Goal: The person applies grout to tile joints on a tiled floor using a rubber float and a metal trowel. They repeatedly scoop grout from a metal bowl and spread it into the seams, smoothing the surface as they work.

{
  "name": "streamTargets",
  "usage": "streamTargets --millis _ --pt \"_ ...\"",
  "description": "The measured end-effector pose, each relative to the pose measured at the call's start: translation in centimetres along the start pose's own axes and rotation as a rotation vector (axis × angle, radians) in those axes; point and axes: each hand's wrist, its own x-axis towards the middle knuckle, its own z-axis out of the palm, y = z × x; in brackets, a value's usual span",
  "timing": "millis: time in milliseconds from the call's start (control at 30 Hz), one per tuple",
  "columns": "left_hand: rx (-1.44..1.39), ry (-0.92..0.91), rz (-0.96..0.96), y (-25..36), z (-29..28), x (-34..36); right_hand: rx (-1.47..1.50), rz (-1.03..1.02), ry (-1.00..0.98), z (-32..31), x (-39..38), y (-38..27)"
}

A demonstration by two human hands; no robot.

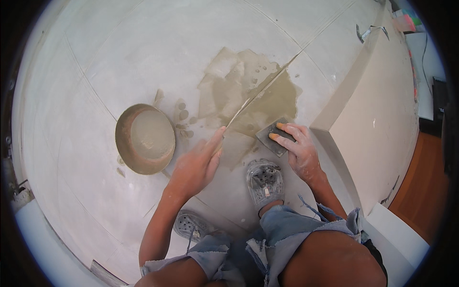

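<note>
My left hand [195, 165] is low over the floor, its fingers drawn together beside a tile joint. A thin pale line [237, 113] runs from its fingertips along the joint; whether this is a slim tool or the joint itself I cannot make out. My right hand [303, 155] grips a dark, square-cornered pad [277, 147] resting on the floor, orange covers on two of its fingertips. Wet grey-green slurry [282, 98] spreads over the tiles on both sides of the joint. Left of my left hand stands a round pan [125, 131] with similar slurry inside.
Slurry drips [183, 115] dot the tiles beside the pan. A beige raised block [377, 115] borders the floor on the right, a small metal tool [366, 33] at its far end. My grey clogs [265, 181] stand close behind my hands. A wooden surface [413, 184] lies beyond the block.
</note>
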Motion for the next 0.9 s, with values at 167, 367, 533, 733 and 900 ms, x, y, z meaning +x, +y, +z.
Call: streamTargets --millis 167,367,533,733,900 --pt "-0.126 0.143 0.075 -2.0 0.8 -5.5 -0.173 0.038 0.060 1.7 -0.2 2.0" --pt "-0.571 0.109 -0.372 -2.7 7.7 -13.3 -0.161 -0.064 0.130 3.6 3.3 5.4" --pt "-0.595 0.148 -0.323 -4.5 13.0 -18.5 -0.172 -0.056 0.074 1.8 6.6 4.5" --pt "-0.869 0.368 -0.259 -5.8 16.3 -19.8 -0.202 0.003 0.139 1.0 3.6 6.1" --pt "-0.886 0.398 -0.173 -6.4 16.4 -18.8 -0.225 0.057 0.133 2.0 5.3 6.2"
